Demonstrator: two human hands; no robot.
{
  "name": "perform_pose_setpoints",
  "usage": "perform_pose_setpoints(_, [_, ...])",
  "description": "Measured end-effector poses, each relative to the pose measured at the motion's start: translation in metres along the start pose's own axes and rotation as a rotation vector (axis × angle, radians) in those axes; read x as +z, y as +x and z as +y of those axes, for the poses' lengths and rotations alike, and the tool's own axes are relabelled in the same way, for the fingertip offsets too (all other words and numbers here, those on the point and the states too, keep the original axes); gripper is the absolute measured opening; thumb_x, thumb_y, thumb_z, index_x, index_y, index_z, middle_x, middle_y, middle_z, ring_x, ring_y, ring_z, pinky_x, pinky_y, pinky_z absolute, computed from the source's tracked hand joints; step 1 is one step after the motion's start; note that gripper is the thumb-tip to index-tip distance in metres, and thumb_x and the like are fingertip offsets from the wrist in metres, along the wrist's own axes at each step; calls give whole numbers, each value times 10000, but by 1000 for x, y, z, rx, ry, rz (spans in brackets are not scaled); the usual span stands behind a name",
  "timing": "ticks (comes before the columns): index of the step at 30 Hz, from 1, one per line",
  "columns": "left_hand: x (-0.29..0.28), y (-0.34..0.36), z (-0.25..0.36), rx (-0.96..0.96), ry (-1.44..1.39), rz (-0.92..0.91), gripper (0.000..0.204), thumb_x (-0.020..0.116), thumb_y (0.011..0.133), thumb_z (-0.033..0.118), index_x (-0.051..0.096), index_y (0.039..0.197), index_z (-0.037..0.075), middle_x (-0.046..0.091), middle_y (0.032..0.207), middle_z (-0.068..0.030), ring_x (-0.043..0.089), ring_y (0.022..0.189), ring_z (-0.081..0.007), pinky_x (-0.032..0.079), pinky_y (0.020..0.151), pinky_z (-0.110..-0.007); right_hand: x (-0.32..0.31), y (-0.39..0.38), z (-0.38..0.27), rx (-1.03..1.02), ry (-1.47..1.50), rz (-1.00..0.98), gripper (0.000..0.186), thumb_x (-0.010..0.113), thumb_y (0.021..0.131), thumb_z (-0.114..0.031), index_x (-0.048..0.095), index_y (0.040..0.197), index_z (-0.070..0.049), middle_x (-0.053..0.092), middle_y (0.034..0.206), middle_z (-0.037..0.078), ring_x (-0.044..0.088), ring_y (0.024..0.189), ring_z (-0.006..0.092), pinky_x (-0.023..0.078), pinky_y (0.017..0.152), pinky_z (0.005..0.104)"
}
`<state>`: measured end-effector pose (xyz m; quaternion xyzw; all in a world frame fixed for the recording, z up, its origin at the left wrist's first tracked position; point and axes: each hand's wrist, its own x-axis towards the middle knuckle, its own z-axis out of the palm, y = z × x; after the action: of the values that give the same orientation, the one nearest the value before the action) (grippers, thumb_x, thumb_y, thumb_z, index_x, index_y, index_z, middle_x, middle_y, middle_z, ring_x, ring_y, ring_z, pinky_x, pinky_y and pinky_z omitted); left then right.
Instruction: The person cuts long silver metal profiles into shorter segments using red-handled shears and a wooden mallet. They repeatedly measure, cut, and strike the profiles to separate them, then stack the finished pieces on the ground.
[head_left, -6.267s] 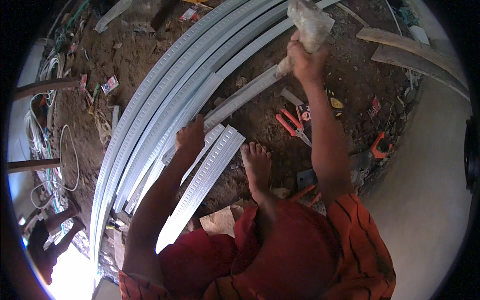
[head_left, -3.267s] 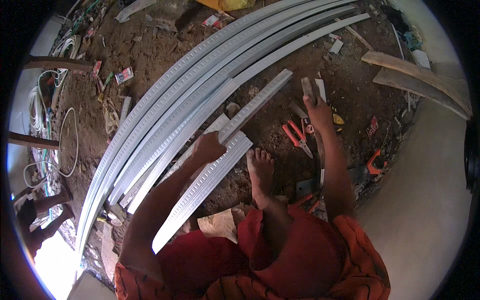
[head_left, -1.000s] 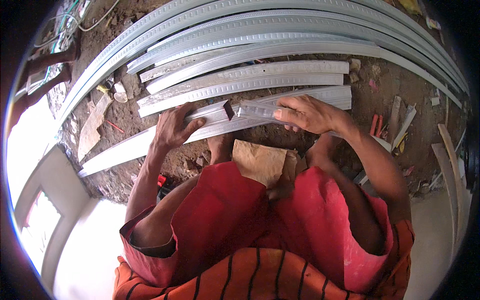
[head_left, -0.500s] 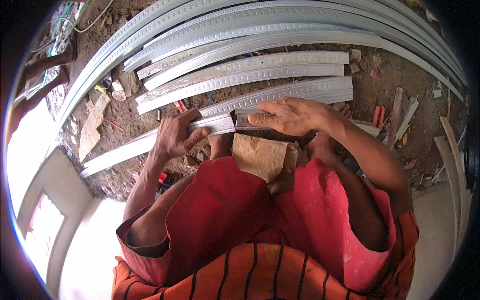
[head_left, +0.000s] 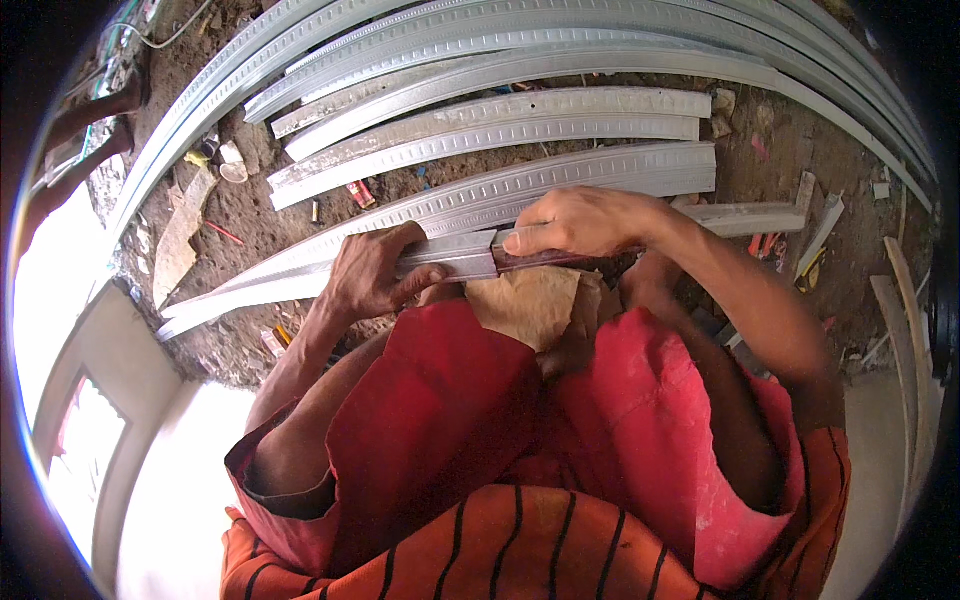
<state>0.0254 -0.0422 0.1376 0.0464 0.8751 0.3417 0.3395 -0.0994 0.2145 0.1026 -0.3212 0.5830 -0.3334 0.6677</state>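
My left hand [head_left: 378, 272] is closed round a silvery metal channel [head_left: 465, 258], its thumb along the near side. Coming from the right, a second metal channel [head_left: 750, 218] meets the open end of the first in front of my knees. My right hand [head_left: 590, 222] grips this second piece close to the joint, fingers over its top and pointing left. The two ends touch or overlap slightly; how deep one sits in the other is hidden. Below the joint, between my legs, stands a tan, rough-faced block or board [head_left: 530, 305].
Several long metal channels [head_left: 420, 165] lie across the dirt floor beyond my hands. Wooden strips [head_left: 905, 340] lie at the right, with a red-handled tool [head_left: 768, 245] nearer. A red packet [head_left: 360, 194] and scraps dot the soil. Another person's limbs [head_left: 95, 115] show far left.
The left channel's end has shifted right, and the gap between the two pieces has closed. My right hand has gone from lying flattened over its channel to curling round it; its far end has swung up.
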Motion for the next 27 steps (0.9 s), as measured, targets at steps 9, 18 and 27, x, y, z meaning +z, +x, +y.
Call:
perform_pose_setpoints(9, [7,-4,-1,1,-18,-45,622,548,791,626,607,902,17,603,707,-157,602,669,-349,459,612,-425,12,0,3,48,-12,70,600,478,857,-569,663,982,-12,644,950,238,612,911,365,460,819,416])
perform_pose_setpoints(18, [25,-11,-9,25,22,29,599,597,768,603,631,931,28,636,744,-163,633,698,-336,482,615,-408,25,-8,-3,126,-104,134,576,474,854,-562,668,1013,-44,653,864,201,619,857,345,462,769,424])
perform_pose_setpoints(27, [21,-8,-9,-16,-28,11,610,610,753,613,641,925,29,642,753,-175,639,689,-340,488,605,-405,23,-4,1,151,-139,123,581,462,824,-618,694,915,-93,659,926,197,619,902,380,468,797,476])
